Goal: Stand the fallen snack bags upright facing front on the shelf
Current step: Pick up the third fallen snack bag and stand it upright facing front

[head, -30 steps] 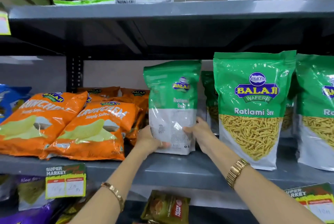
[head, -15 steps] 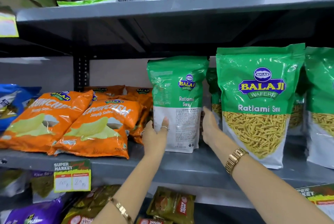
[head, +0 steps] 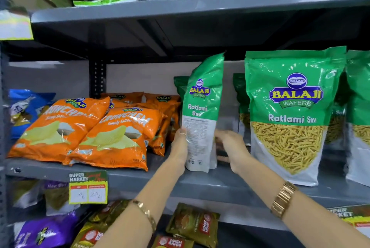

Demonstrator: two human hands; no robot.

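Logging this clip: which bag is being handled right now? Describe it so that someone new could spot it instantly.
Look at the grey middle shelf, between the orange Crunchem chip bags and the big front-facing Ratlami Sev pouch. The handled green Ratlami Sev pouch stands there, with the left hand and right hand at its lower sides. Unlike its neighbours, it is turned edge-on, printed back panel showing.

Yellow price tag (head: 88, 187), gold watch (head: 283, 199)

Grey shelf (head: 200, 184) carries orange bags (head: 112, 137), green pouches (head: 288, 115).
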